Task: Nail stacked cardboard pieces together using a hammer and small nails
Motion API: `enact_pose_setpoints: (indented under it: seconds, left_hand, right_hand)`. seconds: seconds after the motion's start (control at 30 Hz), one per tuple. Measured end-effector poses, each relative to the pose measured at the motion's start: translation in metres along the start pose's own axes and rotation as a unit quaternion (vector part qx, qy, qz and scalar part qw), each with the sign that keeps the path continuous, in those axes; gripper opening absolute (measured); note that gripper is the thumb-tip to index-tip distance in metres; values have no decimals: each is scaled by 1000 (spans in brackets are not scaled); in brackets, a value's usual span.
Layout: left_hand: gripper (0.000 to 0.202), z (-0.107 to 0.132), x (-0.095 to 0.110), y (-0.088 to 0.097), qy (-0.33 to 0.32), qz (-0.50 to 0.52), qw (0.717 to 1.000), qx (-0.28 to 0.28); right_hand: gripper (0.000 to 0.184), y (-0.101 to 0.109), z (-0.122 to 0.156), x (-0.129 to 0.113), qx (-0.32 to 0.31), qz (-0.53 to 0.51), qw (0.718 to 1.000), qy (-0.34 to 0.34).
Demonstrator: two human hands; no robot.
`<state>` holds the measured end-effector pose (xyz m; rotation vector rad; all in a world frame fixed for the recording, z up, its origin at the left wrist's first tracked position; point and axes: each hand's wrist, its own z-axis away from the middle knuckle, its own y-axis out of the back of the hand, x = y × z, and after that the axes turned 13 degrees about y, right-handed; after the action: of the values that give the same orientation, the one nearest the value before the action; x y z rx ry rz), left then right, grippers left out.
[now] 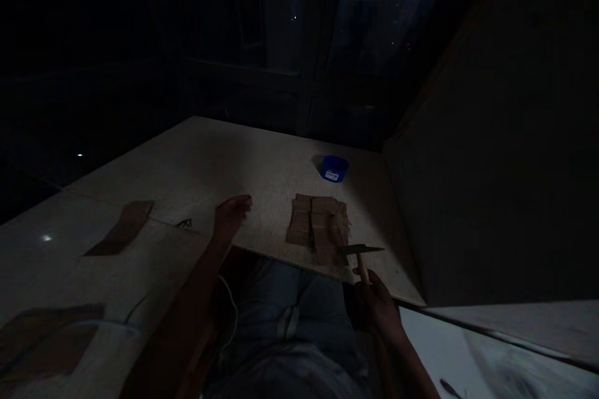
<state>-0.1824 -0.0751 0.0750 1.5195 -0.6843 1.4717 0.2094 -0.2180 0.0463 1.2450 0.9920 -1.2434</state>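
My right hand is wrapped round the wooden handle of a hammer, near the table's front edge. The hammer's dark metal head lies level, one end tapering to a point, just right of some brown woven cloth pieces. These look like burlap, overlapping and frayed at the edges; a dark shadow falls across them. To their left my left hand hovers above the table edge, its fingers curled together. Whatever may be between those fingertips is too dark to tell. Behind the cloth stands a blue tub with a white label.
The pale table meets a dark upright panel on the right and window frames at the back. On the left lie a brown strip, a small dark tangle and a larger brown piece. Below right is a white surface.
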Motion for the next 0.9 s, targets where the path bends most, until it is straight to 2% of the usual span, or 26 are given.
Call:
enact_pose_setpoints:
  seconds: [0.07,0.13,0.27,0.37,0.47,0.6,0.73,0.9]
  left_hand:
    - [47,17,4,-46,10,50,993,-104]
    - [45,30,3,-89,14,83,981,-173]
    - [42,44,-8,-157,14,99,970,-223]
    - [43,43,-19,-190,23,96,964,-247]
    - [39,37,-28,-209,36,86,963,-255]
    - [28,29,-36,-223,49,85,963,-252]
    - [30,23,-43,-229,70,74,960,-261]
    - [35,16,-52,-228,88,-23,957,-275]
  right_hand:
    - [46,2,0,1,10,-7,1000,0]
    - [47,3,-1,2,18,-30,999,-4]
    - [47,3,-5,2,30,-68,997,-16]
    - [45,0,-14,0,39,-65,997,-16]
    - [42,-4,-30,0,52,-44,998,2]
    - [33,-9,-61,5,53,-1,997,58]
    - [32,-13,-88,14,34,19,995,96]
    - [43,-19,-103,32,20,3,997,80]
